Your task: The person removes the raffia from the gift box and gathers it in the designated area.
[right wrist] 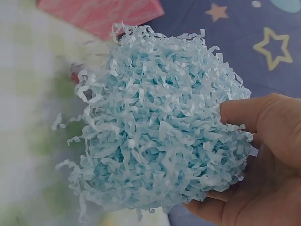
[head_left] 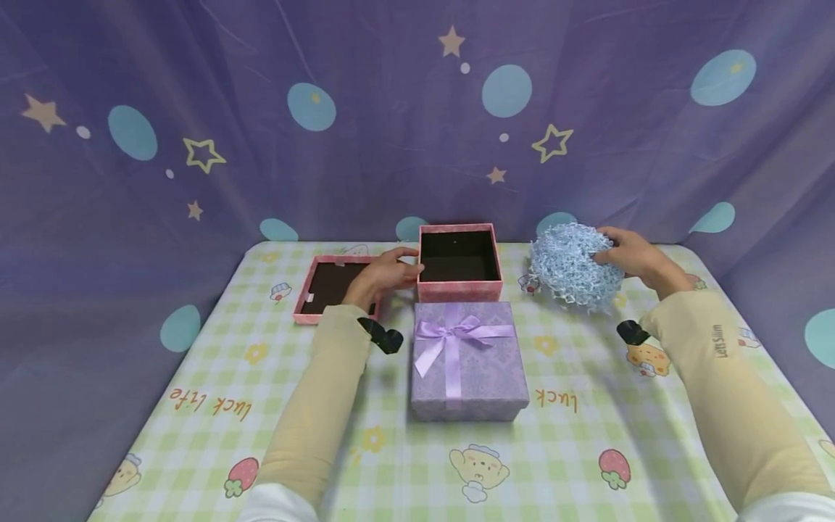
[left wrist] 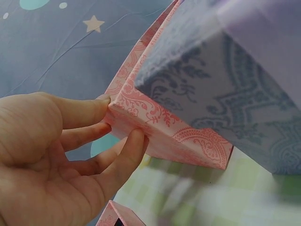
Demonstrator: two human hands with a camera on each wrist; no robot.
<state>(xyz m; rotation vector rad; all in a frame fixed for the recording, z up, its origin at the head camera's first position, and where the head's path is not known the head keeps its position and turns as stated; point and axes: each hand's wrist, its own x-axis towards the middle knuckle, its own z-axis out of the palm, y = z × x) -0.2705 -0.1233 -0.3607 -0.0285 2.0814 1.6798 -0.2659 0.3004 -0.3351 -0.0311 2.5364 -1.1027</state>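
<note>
Blue shredded paper [head_left: 571, 267] in right hand [head_left: 636, 254], clamped at its edge; left hand [head_left: 386, 274], fingertips apart, touching pink box [head_left: 459, 291].

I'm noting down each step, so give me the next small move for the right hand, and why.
Probably the right hand should move the blue shredded paper leftward over the open pink box: it holds the bundle beside the box, whose dark interior shows no filling, and the left hand touches the box's side, perhaps steadying it.

Purple box [head_left: 485, 370] before open-topped pink box [head_left: 459, 292]
</note>
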